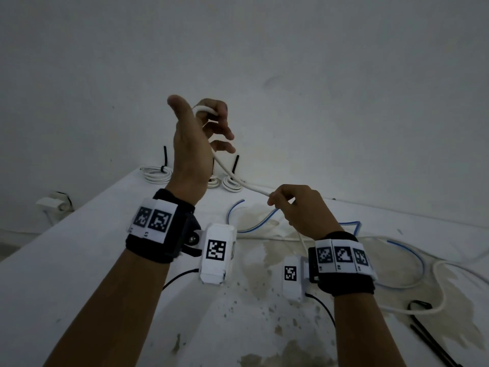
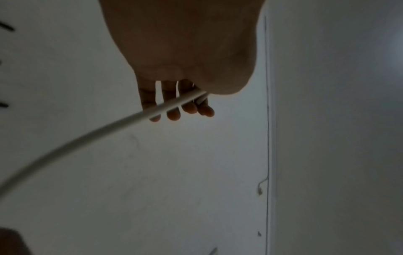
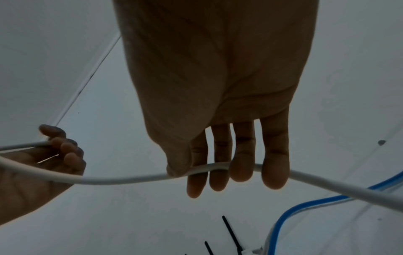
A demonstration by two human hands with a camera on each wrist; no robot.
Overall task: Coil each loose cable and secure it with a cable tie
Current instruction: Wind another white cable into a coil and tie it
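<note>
Both hands hold the white cable (image 1: 238, 181): left hand (image 1: 195, 144) upper centre gripping its end, right hand (image 1: 299, 210) pinching it lower right

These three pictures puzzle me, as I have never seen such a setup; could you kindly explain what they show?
A person wears a camera on the head and one on each wrist band. The head view looks down at both hands over a white table. The left hand is raised and holds one end of a white cable; the right hand pinches it further along. The wrist views look along each palm at the fingers. Finished tied coils lie at the back; a blue-striped cable and black cable ties wait nearby.
</note>
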